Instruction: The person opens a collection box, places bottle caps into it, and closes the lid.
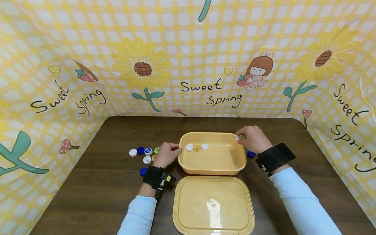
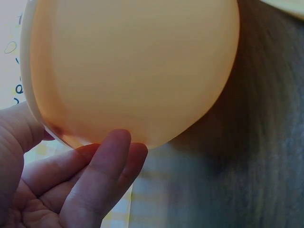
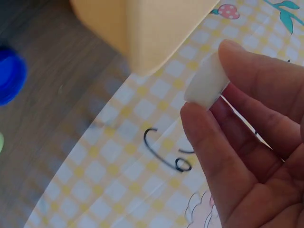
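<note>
A pale yellow plastic container (image 1: 215, 162) stands on the table, with two white bottle caps (image 1: 204, 147) and a yellow bottle cap (image 1: 196, 148) in a row inside. My left hand (image 1: 166, 154) grips its left end; in the left wrist view the thumb is at the rim and the fingers (image 2: 111, 156) touch the outer wall. Beside the container's far right corner, my right hand (image 1: 253, 138) pinches a white bottle cap (image 3: 207, 83) between thumb and fingertips. A blue bottle cap (image 1: 251, 153) lies below that hand, partly hidden by it.
A flat yellow lid (image 1: 213, 205) lies in front of the container. Left of my left hand, several white, blue, green and yellow caps (image 1: 140, 150) are scattered on the dark wooden table (image 1: 88, 182). A checked cloth (image 1: 202, 65) walls the table's back and sides.
</note>
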Demonstrator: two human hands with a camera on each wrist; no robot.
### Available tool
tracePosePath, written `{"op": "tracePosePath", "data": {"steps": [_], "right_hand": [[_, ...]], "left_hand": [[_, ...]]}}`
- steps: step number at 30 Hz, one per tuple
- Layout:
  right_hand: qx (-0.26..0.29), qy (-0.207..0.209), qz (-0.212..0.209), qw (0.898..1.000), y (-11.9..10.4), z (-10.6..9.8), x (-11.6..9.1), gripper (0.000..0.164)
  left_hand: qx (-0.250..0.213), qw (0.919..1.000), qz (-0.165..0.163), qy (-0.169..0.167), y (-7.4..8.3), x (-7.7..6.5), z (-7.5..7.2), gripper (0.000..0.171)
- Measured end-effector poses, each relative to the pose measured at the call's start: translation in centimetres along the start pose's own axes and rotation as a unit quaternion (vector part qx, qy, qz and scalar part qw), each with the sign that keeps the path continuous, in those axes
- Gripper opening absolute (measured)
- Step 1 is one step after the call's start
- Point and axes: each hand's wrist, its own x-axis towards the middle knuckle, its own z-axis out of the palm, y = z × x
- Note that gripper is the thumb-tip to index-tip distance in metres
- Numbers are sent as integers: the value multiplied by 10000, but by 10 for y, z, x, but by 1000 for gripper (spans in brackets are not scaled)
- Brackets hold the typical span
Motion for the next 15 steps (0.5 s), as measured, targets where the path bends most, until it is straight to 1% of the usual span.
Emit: {"op": "tracePosePath", "data": {"steps": [4, 8, 15], "right_hand": [[-4, -73, -49, 10000, -8, 7, 12, 22], [28, -120, -201, 9997, -13, 15, 22, 21], [151, -316, -297, 9989, -27, 20, 31, 22]], "left_hand": [[11, 10000, -48, -3, 1, -1, -1, 24], [-19, 10000, -42, -6, 0, -1, -1, 23], [-93, 9999, -14, -43, 1, 0, -1, 23]]}}
